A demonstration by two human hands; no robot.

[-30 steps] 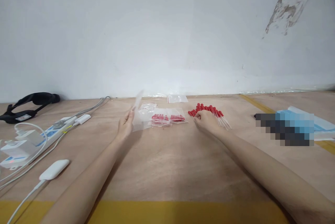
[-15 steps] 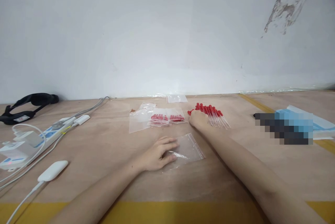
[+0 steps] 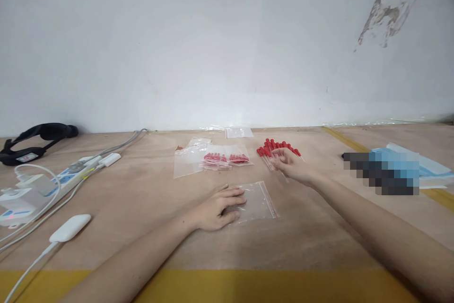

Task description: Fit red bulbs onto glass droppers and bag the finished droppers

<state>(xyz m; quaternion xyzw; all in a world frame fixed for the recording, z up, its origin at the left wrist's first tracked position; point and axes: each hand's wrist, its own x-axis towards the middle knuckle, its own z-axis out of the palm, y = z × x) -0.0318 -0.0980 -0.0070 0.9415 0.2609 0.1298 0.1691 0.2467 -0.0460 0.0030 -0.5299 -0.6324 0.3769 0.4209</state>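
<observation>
My left hand (image 3: 220,207) lies flat with its fingers spread on the left end of an empty clear zip bag (image 3: 258,201) on the wooden table. My right hand (image 3: 289,165) is raised a little at the near edge of a pile of red-capped clear droppers (image 3: 277,147) and pinches a few of them between its fingers. Behind the bag lie filled zip bags with red droppers (image 3: 227,159) and an empty bag (image 3: 186,163).
A white power strip with plugs and cables (image 3: 46,182) and a white adapter (image 3: 69,228) sit at the left. A black strap (image 3: 33,135) lies far left. Blue face masks (image 3: 407,163) rest at the right. A yellow band (image 3: 230,284) marks the table's near edge.
My left hand brought the empty bag from the far stack down to the table in front and pressed it flat. My right hand lifted a few droppers off the pile.
</observation>
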